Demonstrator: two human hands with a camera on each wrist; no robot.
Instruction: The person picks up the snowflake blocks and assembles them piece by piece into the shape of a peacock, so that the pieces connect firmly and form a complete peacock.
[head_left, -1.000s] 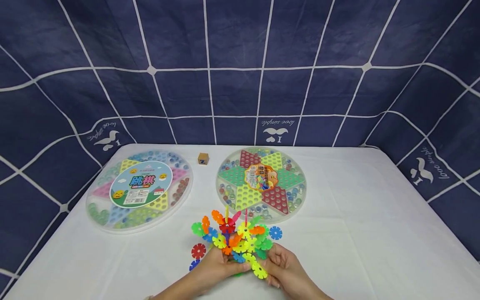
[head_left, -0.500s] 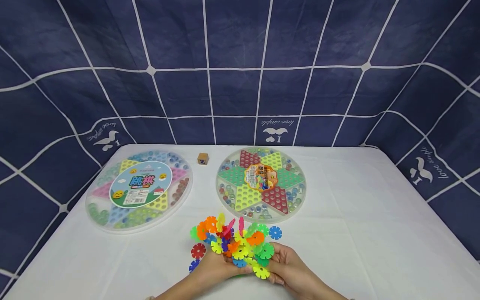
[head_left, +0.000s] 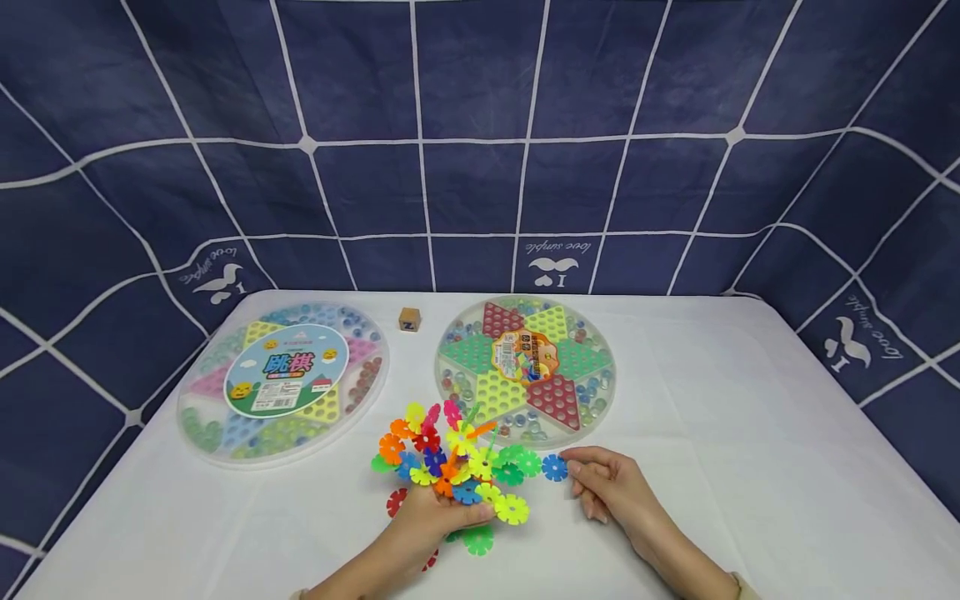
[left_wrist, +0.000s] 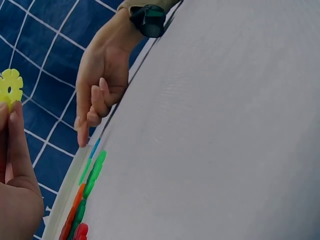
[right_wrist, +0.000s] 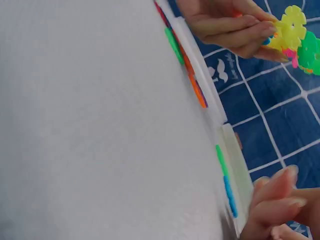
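Observation:
My left hand (head_left: 431, 518) grips a many-coloured cluster of interlocking snowflake discs (head_left: 447, 476), its thumb along the near side beside a yellow disc (head_left: 512, 509). In the left wrist view only a yellow disc (left_wrist: 11, 86) of it shows above the fingers. To the right, my right hand (head_left: 618, 492) reaches a blue snowflake disc (head_left: 555, 467) lying flat on the table. Its extended index fingertip is at that disc's right edge, the other fingers loosely bent. Whether the fingertip touches is unclear. A green disc (head_left: 529, 463) lies just left of the blue one.
Loose discs, including a red one (head_left: 397, 502) and a green one (head_left: 477, 540), lie around my left hand. Behind stand two round Chinese checkers sets with marbles, the left set (head_left: 358, 417) and the right set (head_left: 600, 392). A small wooden letter cube (head_left: 409, 320) sits between them.
My right hand has left the cluster and moved right to the blue disc. My left hand has kept the cluster, tilting and raising it slightly, which uncovers a green disc below.

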